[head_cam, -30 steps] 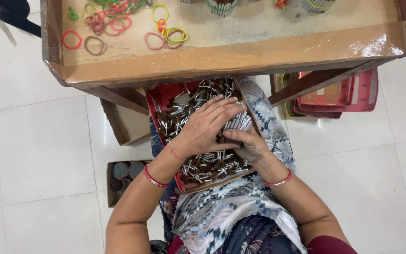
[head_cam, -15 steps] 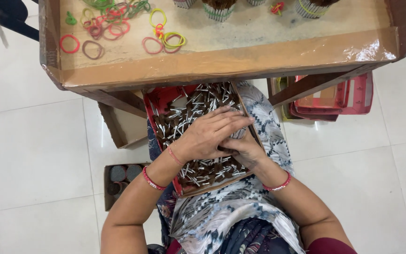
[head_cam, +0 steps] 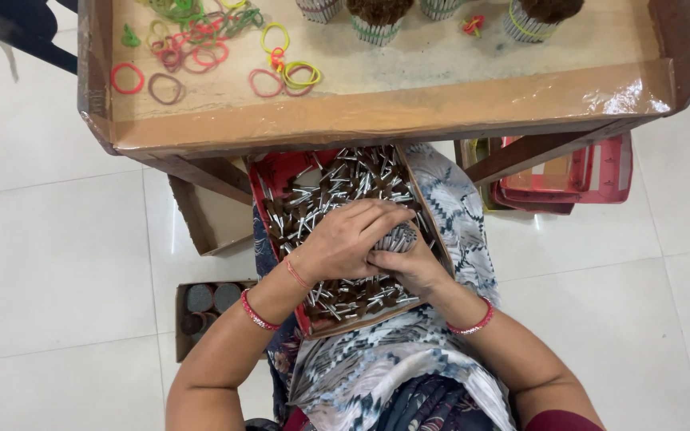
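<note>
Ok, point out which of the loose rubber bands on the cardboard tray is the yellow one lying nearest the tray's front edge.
It is the yellow band overlapping a pink one, right of the tangle. The other yellow band lies farther back; the rest near it are pink or red.

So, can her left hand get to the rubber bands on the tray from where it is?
Probably yes. The left hand lies over the bundle of sticks in the lap box; the rubber bands lie loose on the tray ahead, with only its low front rim between.

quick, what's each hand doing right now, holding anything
Left hand: closed over the bundle of small sticks, above the box.
Right hand: cupped under the same bundle, gripping it.
</note>
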